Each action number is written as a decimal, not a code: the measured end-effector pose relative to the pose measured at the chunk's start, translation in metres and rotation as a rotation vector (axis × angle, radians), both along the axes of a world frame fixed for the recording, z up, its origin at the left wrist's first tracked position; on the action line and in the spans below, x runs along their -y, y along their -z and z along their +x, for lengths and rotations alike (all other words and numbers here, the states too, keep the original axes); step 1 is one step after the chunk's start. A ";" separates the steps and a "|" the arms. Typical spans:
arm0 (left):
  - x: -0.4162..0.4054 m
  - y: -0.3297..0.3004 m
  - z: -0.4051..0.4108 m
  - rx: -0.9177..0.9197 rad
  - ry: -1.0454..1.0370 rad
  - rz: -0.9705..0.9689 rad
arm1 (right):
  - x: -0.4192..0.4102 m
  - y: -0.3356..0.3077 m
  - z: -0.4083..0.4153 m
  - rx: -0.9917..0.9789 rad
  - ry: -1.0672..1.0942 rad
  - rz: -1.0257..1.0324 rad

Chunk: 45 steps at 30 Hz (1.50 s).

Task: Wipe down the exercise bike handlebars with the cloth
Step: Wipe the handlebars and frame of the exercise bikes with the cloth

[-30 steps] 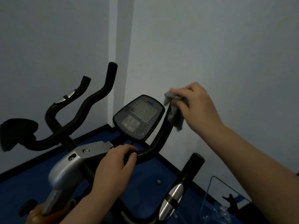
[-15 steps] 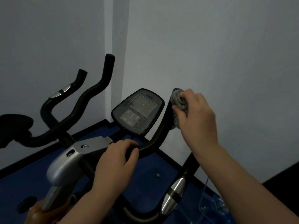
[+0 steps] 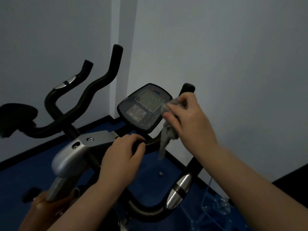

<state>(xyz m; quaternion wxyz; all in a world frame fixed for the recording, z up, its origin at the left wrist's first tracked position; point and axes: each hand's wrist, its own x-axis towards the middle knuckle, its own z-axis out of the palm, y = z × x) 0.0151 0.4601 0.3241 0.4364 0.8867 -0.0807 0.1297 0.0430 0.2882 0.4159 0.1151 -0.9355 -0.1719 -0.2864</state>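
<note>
Grey cloth is bunched under the curled fingers of the right hand, which clamp it round the upright right-hand bar just below the bar's rounded black tip. A loose tail of the cloth hangs down past the thumb and ends in front of the lower bend of the same bar. The left hand grips the black crossbar at the centre, fingers curled over the top and closed on it, thumb out toward the cloth's tail without touching it. Between and just behind the two hands sits the console, tilted up, its dark face speckled with pale dots. To the left of the left hand a silver bracket with two bolt heads caps the stem. Farther left, two more black bars curve up toward the wall, the outer one with a silver sensor patch. Near the bottom right, another curved bar carries a silver sensor with a black band. Below everything lies a blue floor edged by a dark skirting against grey walls. A clear plastic item at the lower right is too dim to identify.
</note>
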 end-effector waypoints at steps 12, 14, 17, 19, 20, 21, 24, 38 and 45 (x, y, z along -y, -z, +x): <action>0.000 0.000 0.000 -0.028 -0.010 -0.040 | -0.002 0.022 -0.003 0.029 0.127 0.090; 0.001 -0.001 0.000 -0.025 -0.006 -0.030 | -0.006 0.030 -0.009 -0.010 0.121 0.145; 0.001 -0.002 0.000 -0.020 -0.006 -0.022 | -0.005 0.033 -0.012 -0.084 0.098 0.186; 0.001 -0.002 0.000 -0.021 -0.010 -0.014 | -0.002 0.030 -0.011 -0.104 0.108 0.197; 0.002 -0.002 0.000 -0.022 -0.011 -0.016 | -0.002 0.028 -0.011 -0.115 0.122 0.198; 0.002 -0.002 0.000 -0.024 -0.011 -0.017 | -0.004 0.027 -0.011 -0.128 0.138 0.177; 0.002 -0.001 0.000 -0.026 -0.010 -0.019 | -0.014 0.031 -0.018 -0.169 0.144 0.049; -0.005 -0.009 -0.006 -0.054 -0.062 -0.071 | -0.026 0.036 -0.030 -0.198 0.044 0.092; -0.043 -0.015 -0.035 -0.100 -0.083 0.086 | -0.018 0.029 -0.021 -0.139 0.206 0.160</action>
